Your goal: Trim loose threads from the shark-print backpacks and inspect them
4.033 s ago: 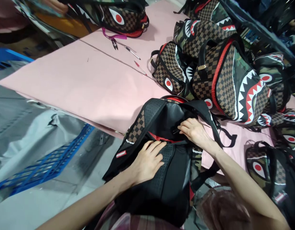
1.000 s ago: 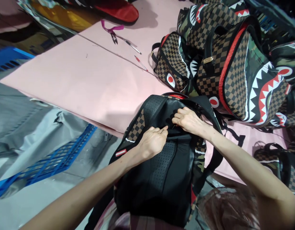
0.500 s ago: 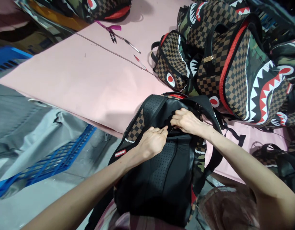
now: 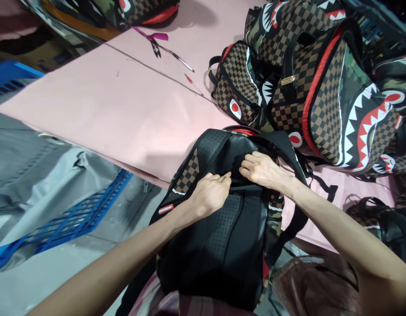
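Note:
A black backpack (image 4: pixel 237 245) rests between my body and the table edge, its padded back panel facing up. A checkered patch and camouflage trim show along its sides. My left hand (image 4: pixel 212 191) is closed with its fingertips pinching the fabric at a horizontal seam below the top of the panel. To the right of it, my right hand (image 4: pixel 258 169) is curled in a pinch at the same seam. Whatever small part sits between its fingertips is hidden. Black shoulder straps (image 4: pixel 290 153) lie along the right of the bag.
Several checkered shark-face bags (image 4: pixel 324 101) crowd the right of the pink table (image 4: pixel 91 92). Thread snips (image 4: pixel 155 48), a silver pen (image 4: pixel 179 60) and a red pen (image 4: pixel 193 84) lie toward the back. Blue crates (image 4: pixel 80 215) stand at the left, one with grey fabric over it.
My right hand has slid a little to the right along the seam, widening the gap between the hands. My left hand stays in place on the backpack.

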Available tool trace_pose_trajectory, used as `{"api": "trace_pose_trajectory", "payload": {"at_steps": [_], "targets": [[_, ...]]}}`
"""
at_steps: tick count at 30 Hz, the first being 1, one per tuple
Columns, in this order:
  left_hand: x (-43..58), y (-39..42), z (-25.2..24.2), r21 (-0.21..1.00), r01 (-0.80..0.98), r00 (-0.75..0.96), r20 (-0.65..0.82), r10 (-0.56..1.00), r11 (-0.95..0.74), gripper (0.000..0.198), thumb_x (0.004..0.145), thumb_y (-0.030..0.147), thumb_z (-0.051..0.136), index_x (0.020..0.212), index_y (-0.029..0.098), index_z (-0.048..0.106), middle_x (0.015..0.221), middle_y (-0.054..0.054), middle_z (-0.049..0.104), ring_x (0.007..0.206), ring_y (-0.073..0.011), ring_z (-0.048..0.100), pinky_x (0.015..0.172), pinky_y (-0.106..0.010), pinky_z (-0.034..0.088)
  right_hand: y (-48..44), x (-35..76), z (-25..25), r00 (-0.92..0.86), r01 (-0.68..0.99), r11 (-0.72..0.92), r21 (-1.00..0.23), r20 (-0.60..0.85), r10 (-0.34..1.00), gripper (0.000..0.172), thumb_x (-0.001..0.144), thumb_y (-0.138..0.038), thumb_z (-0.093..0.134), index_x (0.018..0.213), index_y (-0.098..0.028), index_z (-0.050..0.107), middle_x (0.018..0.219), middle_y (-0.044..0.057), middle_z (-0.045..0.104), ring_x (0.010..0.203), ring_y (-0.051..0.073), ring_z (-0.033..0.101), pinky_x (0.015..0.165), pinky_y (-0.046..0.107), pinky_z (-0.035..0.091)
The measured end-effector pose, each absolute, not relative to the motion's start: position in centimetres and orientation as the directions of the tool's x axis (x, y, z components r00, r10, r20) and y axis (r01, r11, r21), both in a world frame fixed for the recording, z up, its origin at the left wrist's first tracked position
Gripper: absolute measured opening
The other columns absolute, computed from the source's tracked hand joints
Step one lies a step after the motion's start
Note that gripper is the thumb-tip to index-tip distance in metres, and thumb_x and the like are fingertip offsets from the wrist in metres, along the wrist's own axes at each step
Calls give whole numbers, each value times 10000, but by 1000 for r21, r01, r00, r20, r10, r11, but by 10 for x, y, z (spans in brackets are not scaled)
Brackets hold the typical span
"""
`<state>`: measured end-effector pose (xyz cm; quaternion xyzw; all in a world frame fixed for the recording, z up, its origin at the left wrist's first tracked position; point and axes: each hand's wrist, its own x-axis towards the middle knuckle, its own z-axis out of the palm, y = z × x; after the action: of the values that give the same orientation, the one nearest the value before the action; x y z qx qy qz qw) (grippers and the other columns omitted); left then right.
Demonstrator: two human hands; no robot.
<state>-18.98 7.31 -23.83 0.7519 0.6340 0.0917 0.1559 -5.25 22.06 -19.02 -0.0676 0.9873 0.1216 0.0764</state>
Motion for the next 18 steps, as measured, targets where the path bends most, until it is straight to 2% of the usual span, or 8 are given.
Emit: {"api": "trace_pose_trajectory", "payload": {"at_steps": [7, 14, 18], "targets": [[-190, 74, -238, 338, 929, 184, -78, 980, -148, 297, 879, 161, 364, 1053, 83, 592, 1032, -112, 676, 826, -189, 623, 710, -338, 407, 219, -55, -192, -976, -186, 949, 253, -159, -149, 241, 898, -69, 386, 769, -165, 565, 709, 29, 537, 746, 176, 432, 641, 311, 272], [-189, 74, -237, 349, 928, 175, -108, 979, -127, 307, 885, 158, 358, 1090, 83, 574, 1080, -102, 662, 855, -191, 623, 743, -346, 409, 223, -43, -194, -989, -13, 982, 186, -147, 14, 200, 910, -197, 443, 780, -155, 590, 733, 47, 566, 748, 179, 440, 667, 311, 285], [-189, 74, -236, 349, 928, 173, -104, 979, -127, 316, 885, 161, 356, 1104, 86, 571, 1114, -105, 648, 862, -194, 623, 749, -346, 414, 220, -41, -194, -990, -33, 982, 186, -141, -6, 205, 914, -160, 425, 806, -146, 598, 764, 57, 581, 771, 177, 442, 674, 310, 279]]}}
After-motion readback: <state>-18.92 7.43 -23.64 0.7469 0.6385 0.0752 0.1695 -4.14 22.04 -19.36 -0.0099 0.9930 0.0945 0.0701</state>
